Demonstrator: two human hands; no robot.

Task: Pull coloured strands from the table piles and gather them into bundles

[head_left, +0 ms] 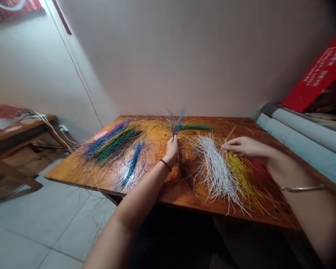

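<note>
My left hand (pixel 172 151) is closed around a small bunch of blue strands (pixel 176 121), whose wiry ends fan upward above the fist. Over the right edge of a thick white strand bundle (pixel 217 168), my right hand (pixel 242 146) has its thumb and fingertips pinched together. A thin pale strand (pixel 232 132) slants up from those fingertips. Beside the white bundle lies a yellow bundle (pixel 242 179), partly beneath my right hand. A short blue bundle (pixel 133 164) rests left of my left forearm. Dark and orange strands (pixel 182 166) spread below the left fist.
Purple, yellow and green bundles (pixel 114 144) lie at the wooden table's (pixel 67 170) left. A thin green bundle (pixel 197 127) is at the back. Large rolls (pixel 305 138) and a red box (pixel 319 71) stand at right. Another table (pixel 22 138) with white cables stands left.
</note>
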